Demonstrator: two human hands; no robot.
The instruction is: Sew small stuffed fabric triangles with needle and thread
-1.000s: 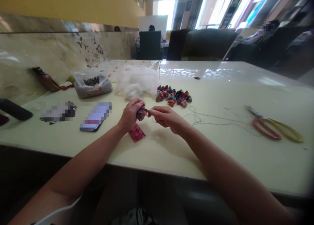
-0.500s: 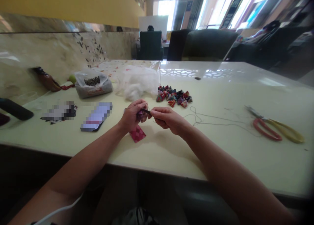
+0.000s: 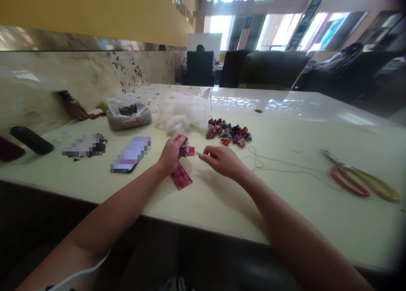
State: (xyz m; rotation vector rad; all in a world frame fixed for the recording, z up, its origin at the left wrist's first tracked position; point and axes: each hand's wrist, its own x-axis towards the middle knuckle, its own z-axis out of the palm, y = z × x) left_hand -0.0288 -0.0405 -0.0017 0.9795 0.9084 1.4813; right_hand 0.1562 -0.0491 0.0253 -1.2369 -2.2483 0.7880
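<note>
In my left hand (image 3: 173, 153), fingers closed, is a small patterned cloth piece (image 3: 184, 149), purple with a bright pink-red part (image 3: 192, 151) sticking out toward the right. My right hand (image 3: 218, 159) faces it, thumb and forefinger pinched on a thin, light-coloured pointed tool (image 3: 198, 154) whose kind I cannot make out. Its tip is close to the cloth; whether they touch is unclear. Below my left hand lies a pink checked fabric square (image 3: 182, 177). A loose grey thread (image 3: 272, 169) trails across the table right of my right hand.
Beyond my hands lies a cluster of small stuffed cloth pieces (image 3: 230, 132). Scissors (image 3: 358, 179) with red and yellow handles lie right. Left are a phone (image 3: 131, 153), a bag with dark grains (image 3: 129, 116) and a dark cylinder (image 3: 31, 139). White stuffing (image 3: 179, 124) sits in clear plastic.
My right hand has drawn back to the right, opening a gap between the hands. The pink-red cloth part now shows at my left fingers. The whole view has tilted up slightly.
</note>
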